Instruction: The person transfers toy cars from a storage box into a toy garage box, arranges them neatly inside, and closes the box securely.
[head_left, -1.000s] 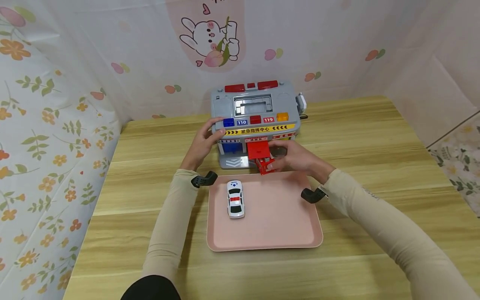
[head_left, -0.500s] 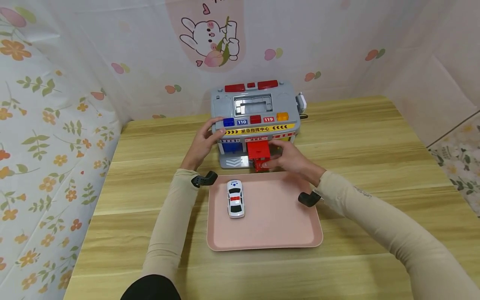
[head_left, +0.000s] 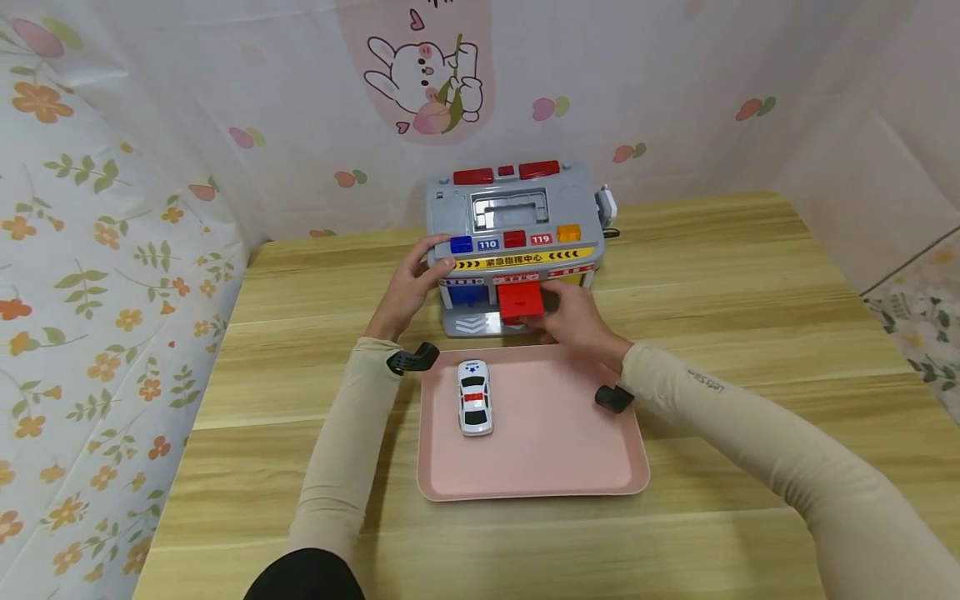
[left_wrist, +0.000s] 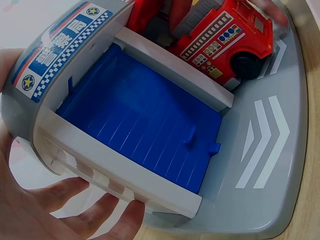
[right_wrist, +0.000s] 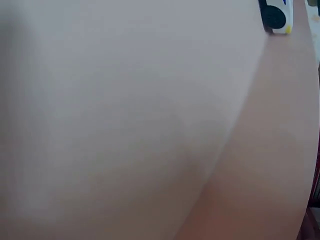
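Observation:
A grey toy rescue station [head_left: 450, 215] stands at the back of the table, its roof carrying red, blue and orange lights. My left hand [head_left: 407, 289] grips its front left corner, thumb on the roof edge and fingers along the side wall. Under the raised red door [head_left: 520, 300] of the middle bay, my right hand [head_left: 579, 320] holds a red toy fire truck [left_wrist: 225, 42]. The left wrist view shows the truck partly inside the bay, with its front wheel over the grey ramp; the head view mostly hides it. Beside it, a blue door [left_wrist: 145, 120] closes the left bay.
A white toy police car [head_left: 475, 398] lies on the left part of a pink tray [head_left: 555, 450] in front of the station. Floral cloth [head_left: 300, 167] hangs behind the table. The right wrist view is mostly blurred tray.
My right hand has moved a little left with the fire truck, which has gone farther under the red door. My left hand keeps its grip on the station.

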